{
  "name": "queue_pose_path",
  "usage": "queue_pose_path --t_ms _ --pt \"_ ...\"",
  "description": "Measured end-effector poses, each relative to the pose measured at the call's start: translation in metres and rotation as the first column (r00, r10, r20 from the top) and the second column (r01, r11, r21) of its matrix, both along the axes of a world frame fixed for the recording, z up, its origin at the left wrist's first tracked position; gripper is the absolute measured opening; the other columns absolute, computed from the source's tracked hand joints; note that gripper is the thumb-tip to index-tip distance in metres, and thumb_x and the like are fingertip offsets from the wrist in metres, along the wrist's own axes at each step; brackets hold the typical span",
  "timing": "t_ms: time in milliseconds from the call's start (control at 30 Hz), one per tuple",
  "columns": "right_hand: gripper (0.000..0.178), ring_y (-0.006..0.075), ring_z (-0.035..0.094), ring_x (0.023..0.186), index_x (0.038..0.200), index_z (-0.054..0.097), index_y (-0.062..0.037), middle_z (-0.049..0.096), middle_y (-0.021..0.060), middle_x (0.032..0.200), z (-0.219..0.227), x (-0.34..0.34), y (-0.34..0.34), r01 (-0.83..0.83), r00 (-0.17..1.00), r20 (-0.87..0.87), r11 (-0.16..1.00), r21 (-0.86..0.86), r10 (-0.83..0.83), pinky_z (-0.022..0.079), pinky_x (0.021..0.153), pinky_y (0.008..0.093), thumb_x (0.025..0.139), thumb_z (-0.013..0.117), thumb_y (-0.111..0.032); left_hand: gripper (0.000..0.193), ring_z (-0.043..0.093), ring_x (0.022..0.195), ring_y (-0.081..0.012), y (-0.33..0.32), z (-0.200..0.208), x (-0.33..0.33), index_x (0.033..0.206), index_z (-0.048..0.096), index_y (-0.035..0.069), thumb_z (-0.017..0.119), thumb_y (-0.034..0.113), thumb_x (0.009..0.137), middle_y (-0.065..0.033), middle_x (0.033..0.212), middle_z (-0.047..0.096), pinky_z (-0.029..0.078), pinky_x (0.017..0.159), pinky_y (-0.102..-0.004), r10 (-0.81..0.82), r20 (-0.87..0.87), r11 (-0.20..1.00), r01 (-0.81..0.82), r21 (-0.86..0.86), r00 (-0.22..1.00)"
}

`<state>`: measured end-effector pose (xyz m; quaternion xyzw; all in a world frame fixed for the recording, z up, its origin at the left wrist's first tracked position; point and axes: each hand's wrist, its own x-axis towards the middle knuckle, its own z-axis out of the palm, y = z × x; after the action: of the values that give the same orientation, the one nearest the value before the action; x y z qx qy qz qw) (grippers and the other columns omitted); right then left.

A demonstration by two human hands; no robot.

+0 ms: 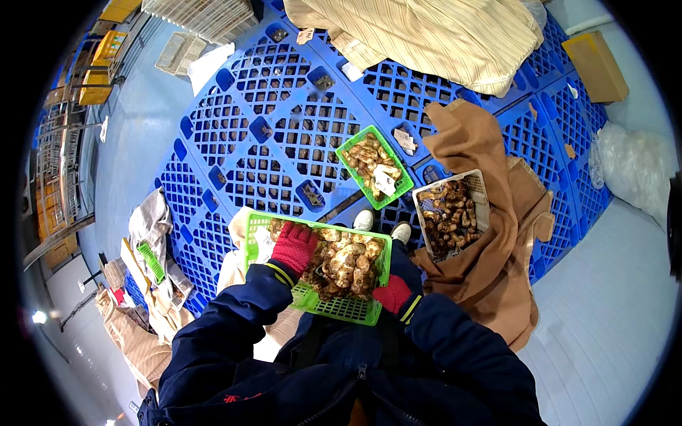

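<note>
Green plastic basket of knobbly brown produce is noted at lower centre frame, its right rim gripped by the right hand; whether the left hand, over the produce, is closed cannot be determined. Heavy, stiff-walled handling is judged likely, best secured by opposite rims.

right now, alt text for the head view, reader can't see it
A red-gloved left hand is over knobbly brown produce in a green basket, the right hand at its right side. Beyond, a smaller green basket and a white crate hold more on blue pallets.
</note>
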<state>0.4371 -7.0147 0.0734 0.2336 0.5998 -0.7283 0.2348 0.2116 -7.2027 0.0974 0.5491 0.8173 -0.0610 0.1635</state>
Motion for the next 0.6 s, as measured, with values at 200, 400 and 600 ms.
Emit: queue_pose_path --t_ms 200,400,600 --pt "0.044 0.0320 0.056 0.093 0.114 0.051 -0.0046 0.058 0.0162 0.101 0.003 -0.010 0.024 -0.135 0.981 0.143 0.991 -0.010 0.135 0.046 0.077 0.0395 0.074 0.063 -0.018 0.039 0.051 0.105 -0.0286 0.015 0.037 -0.010 0.106 0.052 0.006 0.060 0.013 0.069 -0.0107 0.108 0.056 0.030 0.099 -0.0465 0.118 0.175 0.972 -0.150 0.179 0.978" --pt "0.046 0.0332 0.056 0.094 0.116 0.050 -0.0045 0.057 0.0172 0.104 -0.041 0.006 0.023 -0.001 1.000 -0.015 0.997 0.079 0.002 0.046 0.078 0.0405 0.073 0.064 -0.017 0.054 0.055 0.098 -0.0320 0.030 0.082 -0.015 0.109 0.054 0.006 0.077 0.018 0.062 -0.0112 0.100 0.061 0.035 0.096 -0.0440 0.343 0.554 0.731 -0.586 0.350 0.758" --pt "0.048 0.0344 0.056 0.094 0.117 0.049 -0.0046 0.056 0.0179 0.106 -0.066 0.017 0.019 0.071 0.994 -0.083 0.994 0.077 -0.065 0.046 0.078 0.0416 0.072 0.064 -0.016 0.046 0.058 0.092 -0.0162 0.020 0.070 -0.007 0.111 0.053 0.001 0.073 0.007 0.070 -0.0064 0.101 0.061 0.046 0.081 -0.0300 0.344 0.933 0.327 -0.919 -0.221 -0.102"
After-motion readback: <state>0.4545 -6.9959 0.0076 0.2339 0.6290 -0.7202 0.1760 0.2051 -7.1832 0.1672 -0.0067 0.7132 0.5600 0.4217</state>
